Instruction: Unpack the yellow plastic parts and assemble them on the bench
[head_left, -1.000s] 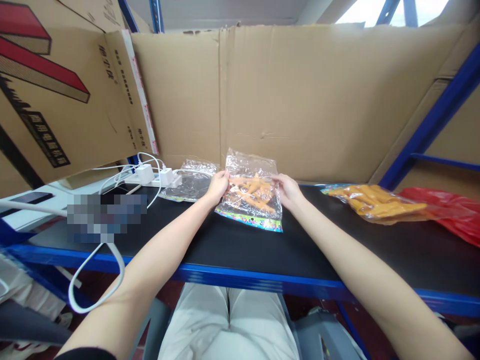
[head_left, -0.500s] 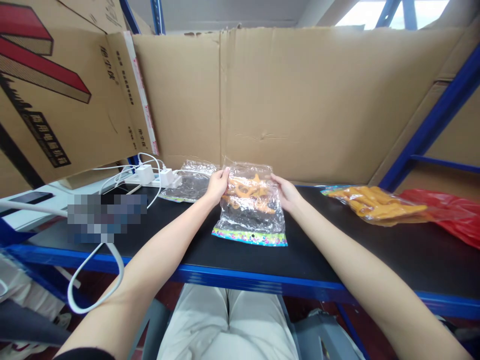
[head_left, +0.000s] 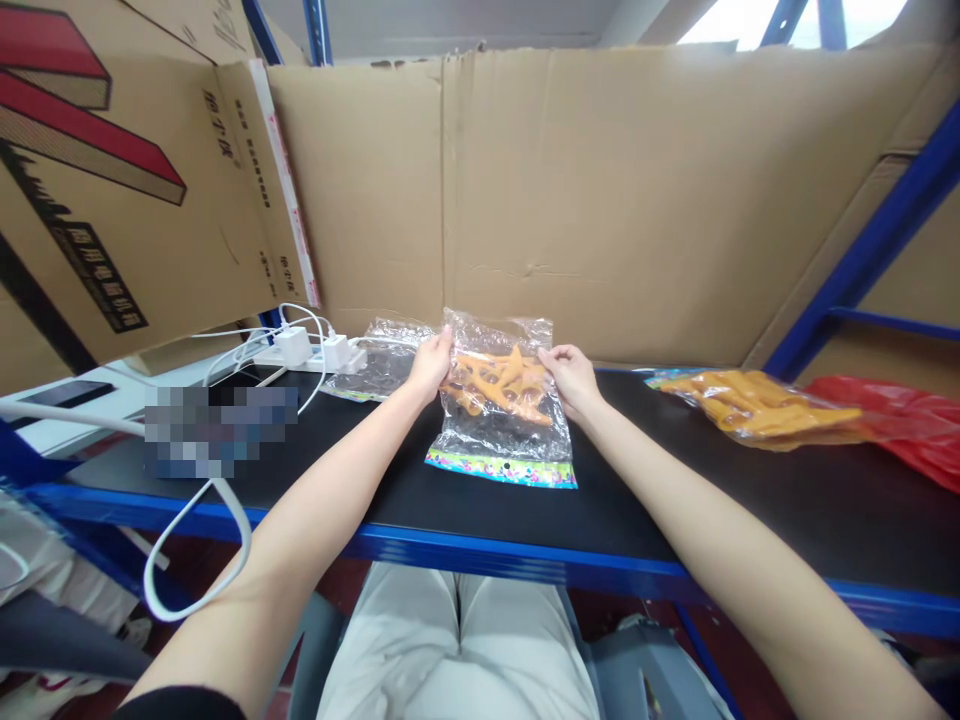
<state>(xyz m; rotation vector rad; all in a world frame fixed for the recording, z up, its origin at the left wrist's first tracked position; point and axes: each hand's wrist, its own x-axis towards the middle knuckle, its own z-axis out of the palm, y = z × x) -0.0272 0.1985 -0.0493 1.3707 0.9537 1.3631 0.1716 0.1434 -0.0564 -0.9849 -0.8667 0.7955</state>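
Person, head-camera view: 2 bare arms
Left hand (head_left: 430, 362) and right hand (head_left: 571, 377) ungloved; forearms uncovered; dark sleeve edge at left upper arm; pale off-white trousers.

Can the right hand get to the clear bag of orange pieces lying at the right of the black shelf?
Probably yes: the black shelf top between the right hand and that clear bag of orange pieces lies bare, though the hand now grips another clear bag.

A black table (head_left: 750, 520) edged in blue is backed by a wall of flattened brown cardboard (head_left: 637, 200). A printed cardboard box (head_left: 112, 190) is leaned at the left. Blue steel uprights (head_left: 862, 240) are seen at the right, and daylight is let in by a window (head_left: 750, 20) at the top right.
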